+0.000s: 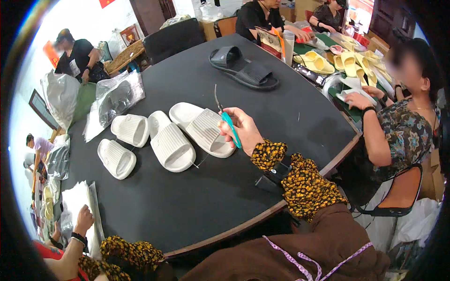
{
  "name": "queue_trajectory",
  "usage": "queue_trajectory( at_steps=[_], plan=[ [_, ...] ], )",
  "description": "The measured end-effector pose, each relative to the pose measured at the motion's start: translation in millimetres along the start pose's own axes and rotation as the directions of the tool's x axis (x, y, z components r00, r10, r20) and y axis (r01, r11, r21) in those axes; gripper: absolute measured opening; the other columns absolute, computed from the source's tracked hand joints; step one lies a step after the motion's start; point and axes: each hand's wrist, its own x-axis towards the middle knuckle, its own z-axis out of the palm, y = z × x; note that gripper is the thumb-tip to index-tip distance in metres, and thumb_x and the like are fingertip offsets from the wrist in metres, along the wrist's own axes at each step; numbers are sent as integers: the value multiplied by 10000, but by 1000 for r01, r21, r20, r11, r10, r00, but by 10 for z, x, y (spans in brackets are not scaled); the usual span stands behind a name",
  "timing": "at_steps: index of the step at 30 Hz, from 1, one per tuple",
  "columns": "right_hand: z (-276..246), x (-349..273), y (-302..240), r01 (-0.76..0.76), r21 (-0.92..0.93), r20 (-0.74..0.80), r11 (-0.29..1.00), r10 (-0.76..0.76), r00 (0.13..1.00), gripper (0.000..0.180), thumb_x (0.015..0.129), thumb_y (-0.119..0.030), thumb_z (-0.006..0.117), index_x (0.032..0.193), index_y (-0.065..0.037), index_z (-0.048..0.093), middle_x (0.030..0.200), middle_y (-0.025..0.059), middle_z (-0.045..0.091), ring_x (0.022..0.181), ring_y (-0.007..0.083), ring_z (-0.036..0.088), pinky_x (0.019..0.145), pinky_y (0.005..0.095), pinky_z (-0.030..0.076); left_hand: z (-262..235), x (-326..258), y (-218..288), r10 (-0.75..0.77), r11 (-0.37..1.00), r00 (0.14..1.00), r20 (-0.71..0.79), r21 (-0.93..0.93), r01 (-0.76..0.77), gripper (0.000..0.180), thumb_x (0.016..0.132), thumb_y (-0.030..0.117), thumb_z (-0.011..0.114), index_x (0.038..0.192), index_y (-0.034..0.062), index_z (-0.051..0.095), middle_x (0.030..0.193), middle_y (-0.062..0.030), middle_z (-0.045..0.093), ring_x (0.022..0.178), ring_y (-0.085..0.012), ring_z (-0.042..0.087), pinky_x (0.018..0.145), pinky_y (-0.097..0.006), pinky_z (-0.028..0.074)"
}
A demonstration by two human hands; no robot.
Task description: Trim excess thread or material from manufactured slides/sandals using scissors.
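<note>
My right hand (241, 129) is closed around a slim tool with a teal handle (231, 130) and a thin, slightly curved metal shaft pointing up and away. I cannot make out its exact kind. Just beneath this hand lies a large white slipper (199, 124) with a ribbed strap. Beside it is another large white slipper (171, 147), with a thin clear strand at its edge. Two smaller white slippers, one farther (131, 130) and one nearer (117, 159), sit to their left. My left sleeve (124, 255) shows at the lower left; its hand is out of sight.
The dark table (211, 201) has a light edge. Black slide sandals (243, 70) lie at its far side. Plastic bags (115, 98) and a stack of white sheets (77, 203), under a co-worker's hand, are leftward. Another person sits right, near yellow slippers (351, 63).
</note>
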Motion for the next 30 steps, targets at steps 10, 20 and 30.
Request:
queue_trajectory(
  at_steps=[10, 20, 30],
  plan=[
    [18, -26, -15, -22, -26, 6, 999, 22, 1000, 432, 835, -203, 640, 1169, -4, 450, 777, 53, 583, 558, 62, 507, 434, 199, 410, 209, 172, 72, 21, 999, 1000, -19, 45, -20, 107, 801, 53, 551, 841, -1, 635, 690, -52, 569, 550, -146, 522, 538, -309, 450],
    [30, 4, -10, 0, 3, -3, 1000, 0, 1000, 343, 838, -149, 614, 1135, -39, 480, 754, 49, 551, 536, 69, 506, 420, 203, 412, 499, -113, 579, 5, 1000, 995, -104, -17, -7, 207, 769, 16, 397, 600, 94, 490, 576, -44, 487, 558, -211, 519, 563, -414, 449],
    [9, -4, -9, 7, 13, -3, 1000, -7, 1000, 350, 830, -147, 607, 1134, -39, 471, 763, 54, 559, 532, 70, 505, 422, 203, 408, 299, -296, 548, -214, 946, 967, -141, 216, 241, 181, 815, 73, 499, 750, 6, 654, 683, -101, 611, 606, -188, 604, 646, -348, 538]
  ],
)
